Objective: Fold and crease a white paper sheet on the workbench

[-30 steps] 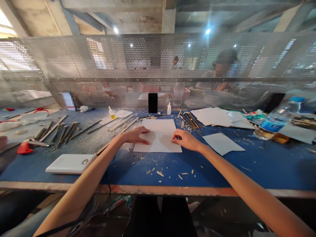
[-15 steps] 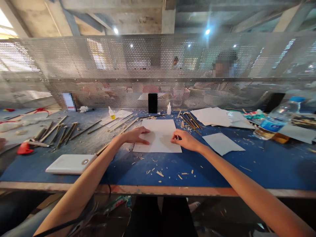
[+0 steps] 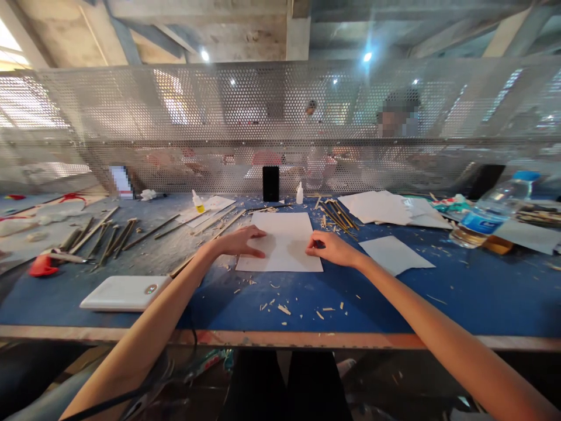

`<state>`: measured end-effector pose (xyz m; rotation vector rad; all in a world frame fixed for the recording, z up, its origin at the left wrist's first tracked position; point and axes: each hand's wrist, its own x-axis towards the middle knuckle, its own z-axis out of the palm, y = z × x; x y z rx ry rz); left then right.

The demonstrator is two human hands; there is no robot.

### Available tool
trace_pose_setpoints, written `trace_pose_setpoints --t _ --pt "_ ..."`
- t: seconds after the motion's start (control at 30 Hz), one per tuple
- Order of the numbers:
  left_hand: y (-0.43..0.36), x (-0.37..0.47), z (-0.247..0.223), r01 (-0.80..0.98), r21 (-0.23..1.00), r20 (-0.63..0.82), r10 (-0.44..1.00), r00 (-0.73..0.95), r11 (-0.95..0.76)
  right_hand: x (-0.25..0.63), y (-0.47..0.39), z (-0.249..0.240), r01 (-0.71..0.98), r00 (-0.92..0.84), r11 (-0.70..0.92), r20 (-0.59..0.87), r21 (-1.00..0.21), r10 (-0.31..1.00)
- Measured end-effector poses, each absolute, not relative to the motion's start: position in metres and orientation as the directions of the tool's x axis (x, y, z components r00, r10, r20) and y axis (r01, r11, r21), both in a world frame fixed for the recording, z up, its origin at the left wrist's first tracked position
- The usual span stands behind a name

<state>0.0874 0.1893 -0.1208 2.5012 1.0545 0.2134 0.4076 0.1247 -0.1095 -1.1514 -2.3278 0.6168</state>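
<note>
A white sheet of paper [image 3: 284, 242] lies flat on the blue table in front of me. My left hand [image 3: 246, 241] rests on its left side, thumb and fingers spread apart, holding nothing. Over the sheet's right edge is my right hand [image 3: 326, 247], its thumb and fingertips pressed together in a pinch; whatever they may hold is too small to make out. Wood shavings [image 3: 284, 309] are scattered on the table nearer to me.
Thin sticks [image 3: 116, 240] and a white power bank [image 3: 125, 293] lie left. Behind the sheet stand a black phone [image 3: 270, 183] and glue bottles [image 3: 300, 193]. Rightward are a paper stack [image 3: 372, 207], a loose sheet [image 3: 397, 255] and a water bottle [image 3: 491, 213].
My right hand has shifted very slightly to the right, still pinched. My left hand and the sheet look unmoved.
</note>
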Motion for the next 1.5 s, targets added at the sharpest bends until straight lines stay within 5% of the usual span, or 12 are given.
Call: trace_pose_setpoints --t 1.33,1.5 --pt "0.1888 0.0872 -0.1213 0.65 0.424 -0.011 0.714 0.7 -0.631 0.4097 0.1279 -0.1152 0.632 -0.484 0.535 0.253 -0.561 0.837" --pt "0.188 0.0869 -0.1213 0.647 0.421 0.001 0.713 0.701 -0.636 0.4106 0.1294 -0.1161 0.594 -0.556 0.537 0.176 -0.599 0.812"
